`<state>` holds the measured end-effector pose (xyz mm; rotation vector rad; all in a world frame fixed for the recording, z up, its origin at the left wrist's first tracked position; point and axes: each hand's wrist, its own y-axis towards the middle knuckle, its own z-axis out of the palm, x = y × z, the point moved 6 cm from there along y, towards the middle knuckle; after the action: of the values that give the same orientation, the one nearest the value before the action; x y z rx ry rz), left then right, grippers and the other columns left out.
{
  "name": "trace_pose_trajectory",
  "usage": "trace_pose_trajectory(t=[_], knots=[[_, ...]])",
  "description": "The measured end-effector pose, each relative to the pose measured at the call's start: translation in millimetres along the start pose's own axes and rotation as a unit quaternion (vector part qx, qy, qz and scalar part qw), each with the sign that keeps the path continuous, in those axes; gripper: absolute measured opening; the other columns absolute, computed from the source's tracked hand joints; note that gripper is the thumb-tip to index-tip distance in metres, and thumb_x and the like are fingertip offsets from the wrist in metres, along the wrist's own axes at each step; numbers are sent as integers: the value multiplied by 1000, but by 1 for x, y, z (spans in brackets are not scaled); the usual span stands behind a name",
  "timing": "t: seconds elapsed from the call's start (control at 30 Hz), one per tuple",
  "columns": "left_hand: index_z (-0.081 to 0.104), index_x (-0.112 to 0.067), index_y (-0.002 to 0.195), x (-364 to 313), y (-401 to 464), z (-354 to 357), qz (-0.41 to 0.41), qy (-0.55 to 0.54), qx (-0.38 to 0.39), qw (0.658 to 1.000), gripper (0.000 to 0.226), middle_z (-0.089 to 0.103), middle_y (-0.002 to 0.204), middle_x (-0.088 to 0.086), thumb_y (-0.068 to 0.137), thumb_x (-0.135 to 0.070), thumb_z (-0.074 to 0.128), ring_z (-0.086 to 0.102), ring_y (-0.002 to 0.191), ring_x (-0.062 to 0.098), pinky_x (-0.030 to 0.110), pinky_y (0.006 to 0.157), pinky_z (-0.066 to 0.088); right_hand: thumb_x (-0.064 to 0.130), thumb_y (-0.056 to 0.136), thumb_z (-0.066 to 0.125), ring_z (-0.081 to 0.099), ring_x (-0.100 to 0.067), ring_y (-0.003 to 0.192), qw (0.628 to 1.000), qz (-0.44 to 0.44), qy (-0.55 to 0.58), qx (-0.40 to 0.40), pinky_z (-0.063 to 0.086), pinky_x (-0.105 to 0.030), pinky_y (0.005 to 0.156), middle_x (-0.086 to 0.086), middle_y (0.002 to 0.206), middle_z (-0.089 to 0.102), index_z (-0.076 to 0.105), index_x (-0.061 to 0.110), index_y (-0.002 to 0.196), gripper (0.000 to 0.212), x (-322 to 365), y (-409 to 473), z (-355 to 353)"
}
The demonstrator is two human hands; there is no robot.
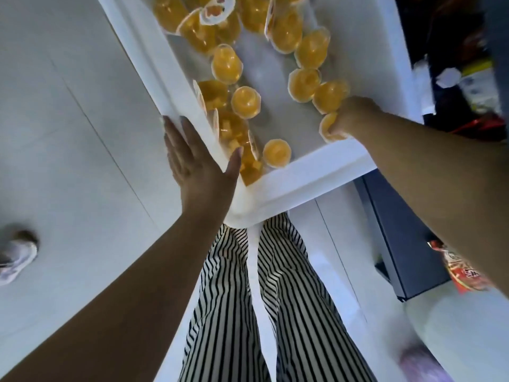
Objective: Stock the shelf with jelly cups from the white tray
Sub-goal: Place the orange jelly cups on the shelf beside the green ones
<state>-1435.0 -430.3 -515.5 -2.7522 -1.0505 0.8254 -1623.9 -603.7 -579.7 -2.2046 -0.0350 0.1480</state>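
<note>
Right hand (348,117) curled round one jelly cup (329,128) in the near right corner of the white tray (303,175). Left hand (198,161) flat, fingers straight, pressing the tray's left rim near the front corner, well apart from the right. Many more jelly cups (245,102) loose inside (some upright, some tipped on the side). Shelf (407,238) to the right, so right hand nearer, probably lifting toward it.

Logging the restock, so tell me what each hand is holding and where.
Right hand grips a jelly cup around its side. Left hand steadies the white tray at its corner.
</note>
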Motion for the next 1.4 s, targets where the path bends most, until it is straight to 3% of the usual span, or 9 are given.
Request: trace_pose_trajectory(t=[0.13, 0.3, 0.5, 0.67, 0.77, 0.87, 1.03, 1.13, 1.4], knots=[[34, 13, 135, -47, 4, 16, 130, -16, 8, 991, 77, 33, 140, 35, 85, -43, 55, 34, 131, 46, 34, 109, 21, 25, 84, 67, 56, -30, 109, 978, 37, 198, 58, 46, -38, 98, -18, 117, 54, 49, 0, 123, 50, -17, -8, -2], [36, -2, 134, -70, 21, 91, 33, 45, 279, 959, 57, 42, 135, 19, 92, -38, 50, 38, 128, 32, 36, 108, 27, 19, 79, 71, 57, -15, 82, 914, 50, 398, 63, 50, -24, 80, -5, 87, 54, 55, 8, 90, 22, -37, -37, -11], [43, 2, 131, -64, 35, 124, -51, 138, 328, 933, 39, 44, 136, 18, 96, -16, 44, 39, 128, 31, 34, 105, 31, 17, 77, 73, 50, -9, 57, 844, 58, 528, 71, 50, -21, 75, -3, 69, 51, 57, 10, 77, 17, -49, -54, -2], [52, 3, 120, -59, 38, 102, -210, -104, 300, 925, 43, 60, 105, 15, 87, -23, 62, 60, 96, 27, 34, 87, 49, 9, 81, 67, 53, -16, 72, 771, 42, 626, 114, 48, -24, 78, -9, 81, 54, 56, 4, 100, 22, -46, -70, 1], [56, 0, 91, -80, 22, 58, -354, -410, 316, 778, 16, 50, 88, 14, 85, -13, 64, 54, 75, 21, 31, 69, 55, 5, 84, 61, 50, -21, 79, 704, 28, 699, 125, 46, -26, 75, -10, 81, 54, 58, 4, 85, 4, -44, -101, -22], [63, -3, 72, -121, 14, -1, -301, -554, 350, 693, 12, 60, 87, 16, 83, -9, 63, 57, 81, 21, 33, 78, 57, 4, 85, 59, 53, -16, 71, 665, -22, 740, 95, 46, -23, 68, -5, 70, 59, 60, 10, 79, 9, -49, -144, -63], [58, -7, 86, -207, -15, -126, -97, -633, 377, 668, 20, 64, 78, 4, 68, -15, 61, 61, 75, 12, 20, 62, 55, 4, 82, 60, 64, -17, 77, 598, -120, 792, 8, 57, -21, 63, -4, 73, 65, 61, 10, 82, 6, -73, -252, -140], [57, -2, 102, -237, -43, -196, -20, -655, 396, 643, 32, 65, 94, 12, 72, -13, 61, 64, 91, 19, 26, 76, 57, 0, 82, 59, 64, -19, 79, 570, -150, 806, -63, 59, -25, 65, -8, 78, 66, 61, 6, 86, 7, -85, -331, -168], [62, -5, 87, -332, -147, -344, 97, -670, 398, 618, 12, 72, 77, 7, 88, -16, 57, 69, 77, 17, 26, 76, 57, -2, 77, 57, 67, -14, 78, 468, -221, 828, -214, 57, -29, 78, -6, 83, 70, 64, 7, 94, 20, -152, -538, -203]])
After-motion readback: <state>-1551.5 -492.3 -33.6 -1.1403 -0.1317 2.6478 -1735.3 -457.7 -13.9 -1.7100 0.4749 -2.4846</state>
